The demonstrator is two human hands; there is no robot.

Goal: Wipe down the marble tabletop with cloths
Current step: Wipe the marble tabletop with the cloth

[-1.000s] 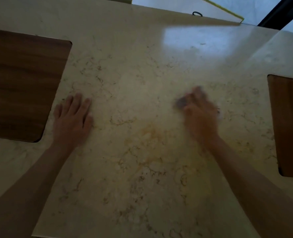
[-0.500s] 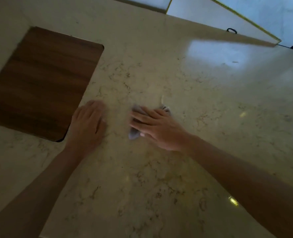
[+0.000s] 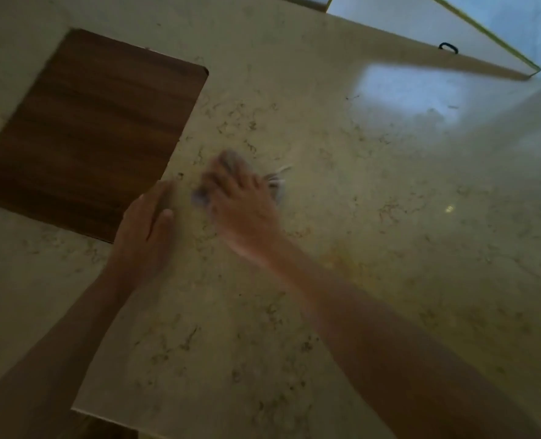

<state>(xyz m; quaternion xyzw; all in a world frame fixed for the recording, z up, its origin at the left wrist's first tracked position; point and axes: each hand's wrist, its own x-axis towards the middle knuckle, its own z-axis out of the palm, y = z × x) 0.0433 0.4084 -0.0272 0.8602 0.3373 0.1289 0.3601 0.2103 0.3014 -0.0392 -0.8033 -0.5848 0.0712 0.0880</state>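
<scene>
The marble bench [image 3: 342,217] is seen from above in dim light, its pale surface veined with dark specks and a yellowish patch near the right forearm. The right hand [image 3: 247,207] is pressed flat on a small greyish cloth [image 3: 277,185], which is spread on the marble near the middle of the view; only its edges are seen past the fingers, and both hand and cloth are blurred. The grip of this hand is thus a flat press upon the cloth with fingers spread, not a closed clutch.

The left hand [image 3: 145,229] is laid palm down on the bare marble just beside the right hand, fingers together and extended; nothing is held in it, and its grip is flat and open.

Just left of the left hand, a dark wooden inset panel [image 3: 88,134] with rounded corners is set into the bench; the fingertips lie close to its near corner. A bright window reflection [image 3: 411,93] is seen on the marble at the upper right. Beyond the far edge of the bench, a pale cabinet front [image 3: 405,30] with a small black handle [image 3: 449,47] is visible.
</scene>
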